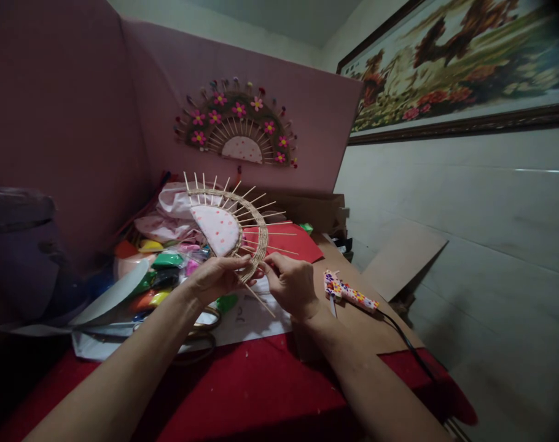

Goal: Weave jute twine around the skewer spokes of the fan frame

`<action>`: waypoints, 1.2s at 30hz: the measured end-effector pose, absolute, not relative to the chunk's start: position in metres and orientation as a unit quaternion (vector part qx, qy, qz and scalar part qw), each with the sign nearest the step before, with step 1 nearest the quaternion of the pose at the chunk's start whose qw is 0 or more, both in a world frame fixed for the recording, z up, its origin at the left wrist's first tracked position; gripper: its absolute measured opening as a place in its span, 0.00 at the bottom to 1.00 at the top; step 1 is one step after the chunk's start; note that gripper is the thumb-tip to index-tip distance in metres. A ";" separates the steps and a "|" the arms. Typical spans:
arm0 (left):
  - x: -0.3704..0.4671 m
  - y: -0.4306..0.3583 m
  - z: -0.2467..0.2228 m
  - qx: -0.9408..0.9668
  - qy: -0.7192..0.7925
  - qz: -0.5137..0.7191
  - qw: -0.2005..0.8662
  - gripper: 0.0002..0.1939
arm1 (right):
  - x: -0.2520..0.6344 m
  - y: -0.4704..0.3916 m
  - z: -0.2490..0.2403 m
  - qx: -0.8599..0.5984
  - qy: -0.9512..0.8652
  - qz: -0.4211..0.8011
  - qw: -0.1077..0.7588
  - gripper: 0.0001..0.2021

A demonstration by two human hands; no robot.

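A half-round woven fan (pixel 261 236) is held up over the table, with thin sticks fanning out from a white half-disc (pixel 217 230) dotted in pink. Braided twine runs in an arc through the sticks. My left hand (pixel 219 276) grips the fan's lower end, thumb on top and fingers beneath. Beside it, my right hand (pixel 289 283) is closed, its thumb and forefinger pinching at the twine near the lowest sticks. Whatever lies between those fingertips is mostly hidden.
A flowered glue gun (pixel 351 293) with a black cord lies on cardboard (pixel 390 331) at right. Colourful clay packs (pixel 166 261) and scissors (pixel 201 337) are at left. A finished flowered fan (pixel 240 113) hangs on the pink panel (pixel 316 116). Red cloth (pixel 256 380) covers the table.
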State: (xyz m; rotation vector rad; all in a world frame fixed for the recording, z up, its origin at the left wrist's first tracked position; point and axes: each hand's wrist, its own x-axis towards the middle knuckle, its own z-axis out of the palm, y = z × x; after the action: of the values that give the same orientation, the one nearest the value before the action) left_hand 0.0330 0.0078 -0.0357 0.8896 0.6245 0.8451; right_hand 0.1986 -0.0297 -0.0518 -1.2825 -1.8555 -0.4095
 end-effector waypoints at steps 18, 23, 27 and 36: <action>0.036 0.010 -0.037 0.474 0.289 0.430 0.712 0.05 | 0.198 -0.031 -0.051 -0.539 -0.703 -0.178 0.430 0.09; 0.036 0.012 -0.039 0.486 0.296 0.440 0.695 0.08 | 0.199 -0.031 -0.049 -0.557 -0.676 -0.183 0.446 0.11; 0.036 0.010 -0.034 0.469 0.309 0.457 0.690 0.05 | 0.201 -0.032 -0.047 -0.541 -0.686 -0.176 0.454 0.10; 0.027 0.014 -0.031 0.431 0.292 0.455 0.723 0.10 | 0.200 -0.034 -0.045 -0.535 -0.678 -0.171 0.474 0.09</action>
State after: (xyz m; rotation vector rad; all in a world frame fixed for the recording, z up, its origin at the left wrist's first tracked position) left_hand 0.0272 0.0139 -0.0306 0.9523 0.6441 1.0045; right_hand 0.2001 -0.0335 -0.0452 -1.3085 -1.6588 -0.4194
